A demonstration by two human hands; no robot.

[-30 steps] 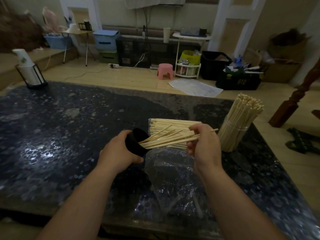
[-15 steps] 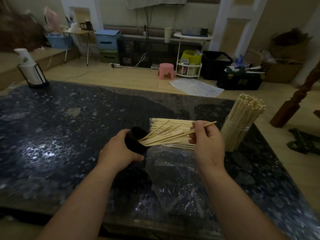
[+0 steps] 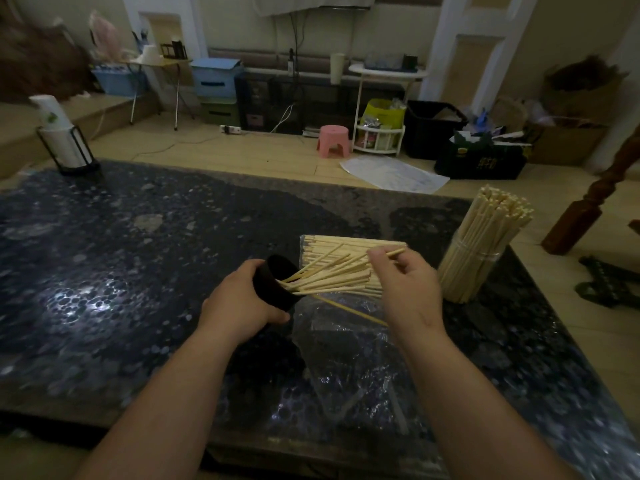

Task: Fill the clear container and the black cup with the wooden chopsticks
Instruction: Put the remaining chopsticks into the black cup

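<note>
My left hand (image 3: 239, 303) grips the black cup (image 3: 273, 284), tilted with its mouth toward the right. Several wooden chopsticks (image 3: 332, 277) stick out of the cup. My right hand (image 3: 407, 289) pinches one chopstick by its far end above that bundle. One chopstick (image 3: 349, 310) lies loose below the cup on the plastic. A flat stack of chopsticks (image 3: 346, 242) rests on a plastic bag behind the hands. The clear container (image 3: 467, 271) stands at the right, packed with upright chopsticks.
The dark speckled table (image 3: 138, 254) is covered with crinkled clear plastic (image 3: 346, 358) under my right forearm. A white bottle in a black wire holder (image 3: 64, 140) stands at the far left corner. The table's right edge runs close by the clear container.
My right hand has let most of the bundle settle into the cup and now pinches a single chopstick. One chopstick has dropped onto the plastic below the cup.
</note>
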